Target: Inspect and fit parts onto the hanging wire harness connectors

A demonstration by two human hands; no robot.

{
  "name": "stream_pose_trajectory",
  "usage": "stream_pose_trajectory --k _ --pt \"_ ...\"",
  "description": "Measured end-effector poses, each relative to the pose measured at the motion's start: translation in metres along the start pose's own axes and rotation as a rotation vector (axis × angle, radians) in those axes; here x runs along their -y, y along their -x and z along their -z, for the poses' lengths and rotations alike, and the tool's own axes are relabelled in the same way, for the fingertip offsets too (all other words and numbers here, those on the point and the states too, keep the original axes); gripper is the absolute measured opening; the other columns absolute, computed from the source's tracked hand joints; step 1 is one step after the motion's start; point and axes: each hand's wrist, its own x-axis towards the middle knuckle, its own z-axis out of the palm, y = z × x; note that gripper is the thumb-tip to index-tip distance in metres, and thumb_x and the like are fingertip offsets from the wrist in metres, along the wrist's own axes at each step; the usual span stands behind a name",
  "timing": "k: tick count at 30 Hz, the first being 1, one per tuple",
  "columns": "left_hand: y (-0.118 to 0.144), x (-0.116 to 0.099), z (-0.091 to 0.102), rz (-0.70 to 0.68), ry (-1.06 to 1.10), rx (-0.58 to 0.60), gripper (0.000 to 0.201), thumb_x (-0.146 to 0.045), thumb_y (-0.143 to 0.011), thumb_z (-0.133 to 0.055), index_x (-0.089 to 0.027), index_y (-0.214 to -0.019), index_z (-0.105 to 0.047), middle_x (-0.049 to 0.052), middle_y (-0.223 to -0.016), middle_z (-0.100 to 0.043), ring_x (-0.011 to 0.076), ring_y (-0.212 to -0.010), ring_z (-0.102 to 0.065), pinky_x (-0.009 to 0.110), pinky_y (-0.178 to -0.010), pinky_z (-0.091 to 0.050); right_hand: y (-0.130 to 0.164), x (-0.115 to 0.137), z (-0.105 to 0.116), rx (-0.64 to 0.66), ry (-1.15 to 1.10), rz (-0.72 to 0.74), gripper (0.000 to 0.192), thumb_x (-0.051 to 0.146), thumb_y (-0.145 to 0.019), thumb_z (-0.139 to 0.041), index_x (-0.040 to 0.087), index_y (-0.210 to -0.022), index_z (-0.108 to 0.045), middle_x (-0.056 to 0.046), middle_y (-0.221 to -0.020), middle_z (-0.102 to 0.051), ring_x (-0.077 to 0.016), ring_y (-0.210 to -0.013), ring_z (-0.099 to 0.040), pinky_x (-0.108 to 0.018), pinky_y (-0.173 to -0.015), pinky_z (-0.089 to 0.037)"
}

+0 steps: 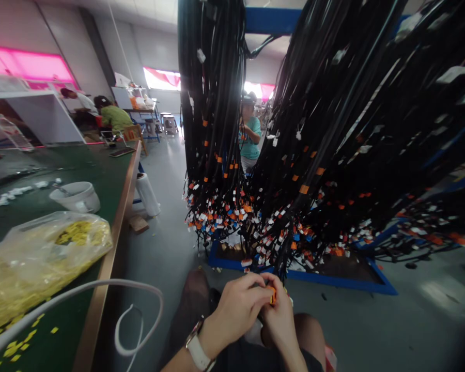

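Above my lap, my left hand (234, 307) and my right hand (281, 318) meet with their fingers closed around a small orange connector (272, 295). Fingers cover most of it, so its exact shape is hidden. Just beyond my hands hangs a thick bundle of black wire harnesses (290, 206). White, orange, red and blue plugs crowd the lower ends of the cables. A watch with a white strap (198, 351) is on my left wrist.
A green-topped table (112, 173) on the left bears a clear bag of yellow pieces (81, 253) and a white cup (79, 197). A white cable (101, 283) loops beside me. The harness rack has a blue base (341, 282). Other people sit farther back.
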Motion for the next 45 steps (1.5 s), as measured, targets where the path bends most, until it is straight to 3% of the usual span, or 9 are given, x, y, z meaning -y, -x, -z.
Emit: stream_pose_trajectory --k 5,12,18,22,30,37,45 --pt "0.000 -0.003 0.000 -0.036 -0.042 0.002 0.018 -0.019 -0.088 -0.049 -0.023 -0.091 -0.066 0.002 -0.096 -0.066 0.0136 -0.085 -0.061 0.023 -0.076 -0.047 0.000 -0.002 0.002 -0.025 0.015 -0.016 0.041 0.010 -0.060 -0.044 0.020 -0.097 -0.057 -0.004 -0.092 -0.067 -0.0206 -0.082 -0.061 -0.029 -0.073 -0.045" --pt "-0.001 -0.008 0.002 0.148 0.040 0.093 0.020 -0.018 -0.085 -0.052 -0.022 -0.099 -0.066 0.006 -0.094 -0.068 0.0185 -0.087 -0.062 0.027 -0.078 -0.046 -0.001 -0.008 0.003 -0.109 0.008 -0.025 0.039 0.011 -0.057 -0.045 0.020 -0.093 -0.059 -0.004 -0.088 -0.066 -0.0214 -0.079 -0.061 -0.030 -0.071 -0.046" --pt "-0.006 -0.008 0.000 0.473 0.324 -0.046 0.008 -0.018 -0.072 -0.066 -0.018 -0.077 -0.071 0.004 -0.080 -0.070 0.0179 -0.073 -0.062 0.026 -0.068 -0.045 0.001 -0.006 0.003 -0.134 0.023 -0.033 0.035 0.014 -0.058 -0.048 0.020 -0.091 -0.058 -0.004 -0.086 -0.066 -0.0224 -0.078 -0.061 -0.032 -0.070 -0.046" --pt "-0.007 -0.009 -0.007 0.617 0.587 -0.102 0.012 -0.021 -0.071 -0.064 -0.014 -0.077 -0.072 0.005 -0.075 -0.071 0.0177 -0.070 -0.062 0.024 -0.064 -0.046 0.003 -0.002 0.000 -0.129 0.046 -0.016 0.031 0.016 -0.063 -0.048 0.020 -0.091 -0.059 -0.006 -0.089 -0.066 -0.0227 -0.081 -0.061 -0.032 -0.073 -0.047" --pt "-0.003 -0.016 -0.010 0.576 0.395 -0.160 0.014 -0.025 -0.074 -0.061 -0.016 -0.071 -0.071 0.004 -0.073 -0.070 0.0166 -0.070 -0.061 0.024 -0.064 -0.043 0.004 -0.004 -0.003 -0.151 0.092 -0.013 0.031 0.015 -0.063 -0.048 0.020 -0.091 -0.060 -0.007 -0.089 -0.067 -0.0238 -0.081 -0.062 -0.034 -0.074 -0.048" --pt "-0.003 -0.011 -0.022 0.669 0.558 -0.185 0.020 -0.029 -0.071 -0.062 -0.014 -0.058 -0.059 0.000 -0.055 -0.058 0.0108 -0.053 -0.048 0.021 -0.051 -0.034 0.005 -0.005 -0.004 -0.133 0.111 -0.007 0.030 0.015 -0.065 -0.047 0.020 -0.092 -0.059 -0.007 -0.090 -0.067 -0.0237 -0.081 -0.062 -0.035 -0.073 -0.048" --pt "-0.002 -0.010 -0.026 0.660 0.544 -0.190 0.022 -0.031 -0.073 -0.059 -0.015 -0.059 -0.053 -0.002 -0.055 -0.053 0.0105 -0.054 -0.046 0.021 -0.052 -0.033 0.005 -0.002 -0.003 -0.140 0.123 -0.004 0.030 0.015 -0.065 -0.047 0.020 -0.091 -0.061 -0.007 -0.089 -0.068 -0.0239 -0.082 -0.062 -0.035 -0.073 -0.048"
